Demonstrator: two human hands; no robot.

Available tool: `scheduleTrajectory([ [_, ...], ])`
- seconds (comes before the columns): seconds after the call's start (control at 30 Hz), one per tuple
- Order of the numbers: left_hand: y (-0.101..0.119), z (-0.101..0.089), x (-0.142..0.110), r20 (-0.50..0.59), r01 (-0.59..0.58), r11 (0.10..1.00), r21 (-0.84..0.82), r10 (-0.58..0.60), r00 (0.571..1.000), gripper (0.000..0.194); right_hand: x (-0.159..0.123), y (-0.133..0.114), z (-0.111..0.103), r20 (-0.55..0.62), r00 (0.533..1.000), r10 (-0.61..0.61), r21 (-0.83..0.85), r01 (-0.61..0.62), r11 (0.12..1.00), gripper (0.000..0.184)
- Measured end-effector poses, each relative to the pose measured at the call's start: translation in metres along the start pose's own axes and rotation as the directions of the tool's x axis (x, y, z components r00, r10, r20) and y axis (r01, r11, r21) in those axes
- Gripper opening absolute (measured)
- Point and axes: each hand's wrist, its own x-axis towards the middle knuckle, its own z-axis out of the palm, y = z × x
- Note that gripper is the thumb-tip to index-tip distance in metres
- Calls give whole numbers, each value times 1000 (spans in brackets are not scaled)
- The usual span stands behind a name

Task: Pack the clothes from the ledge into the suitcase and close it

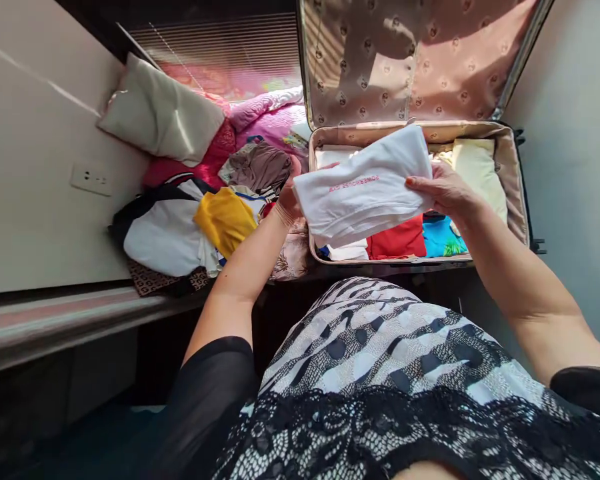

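A folded white T-shirt (367,190) with small red lettering is held up between my two hands, above the open suitcase (516,200). My left hand (291,193) grips its left end, fingers mostly behind the cloth. At the other end my right hand (447,187) pinches it, thumb on top. Under the shirt, inside the suitcase, lie a folded red garment (397,239), a bright blue garment (443,237) with a green print, and a cream folded garment (477,170) at the right. White cloth also shows beneath; the shirt hides the rest.
Left of the suitcase is a heap of loose clothes, with a yellow garment (225,220), a white and black one (163,233) and a mauve one (260,167). A pale pillow (163,113) leans on the wall near a socket (91,179). The suitcase lid (410,60) stands raised.
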Motion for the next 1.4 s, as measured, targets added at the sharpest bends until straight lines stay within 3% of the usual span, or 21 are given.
scheduleTrajectory([
  [0.07, -27, 17, 17, 1, 34, 999, 28, -34, 999, 64, -25, 17, -33, -111, 994, 25, 18, -23, 1000, 71],
  [0.17, -81, 37, 40, 33, 126, 987, 100, -130, 991, 61, -54, 55, -63, -211, 972, 108, 94, -90, 992, 72],
  [0.23, -112, 46, 52, 42, 171, 980, 105, -176, 983, 69, -65, 81, -74, -246, 955, 163, 144, -130, 981, 73],
  [0.33, -140, 51, 62, -29, 194, 977, 93, -192, 981, 72, -71, 115, -78, -246, 940, 236, 170, -198, 965, 70],
  [0.4, -151, 49, 60, -148, 225, 965, 137, -204, 968, 66, -69, 136, -74, -211, 935, 285, 116, -266, 957, 65],
  [0.5, -166, 46, 52, -361, 290, 923, 254, -187, 914, 47, -60, 160, -63, -197, 916, 350, -68, -368, 927, 53],
  [0.57, -174, 45, 47, -437, 305, 901, 307, -151, 887, 39, -54, 170, -57, -217, 904, 368, -139, -401, 905, 46],
  [0.7, -176, 50, 44, -491, 307, 892, 332, -114, 864, 36, -47, 170, -62, -221, 911, 347, -133, -381, 915, 30],
  [0.83, -165, 65, 48, -446, 263, 929, 260, -126, 886, 40, -47, 150, -95, -209, 940, 269, -121, -298, 947, 25],
  [0.97, -171, 105, 64, -340, 193, 954, 231, -107, 934, 42, -58, 129, -157, -197, 963, 182, -175, -217, 960, 30],
  [1.1, -201, 168, 92, -207, 164, 963, 213, -120, 971, 40, -83, 126, -227, -275, 938, 210, -323, -296, 899, 35],
  [1.17, -220, 201, 105, -151, 164, 959, 232, -131, 980, 40, -98, 131, -257, -353, 911, 213, -438, -362, 823, 32],
  [1.27, -247, 246, 121, -148, 231, 946, 227, -201, 968, 39, -116, 136, -298, -462, 873, 155, -637, -449, 627, 21],
  [1.33, -262, 268, 131, -175, 327, 930, 168, -298, 938, 36, -120, 133, -320, -502, 859, 99, -722, -479, 498, 14],
  [1.4, -274, 284, 139, -196, 416, 905, 87, -394, 898, 34, -114, 124, -338, -517, 855, 35, -768, -481, 423, 18],
])
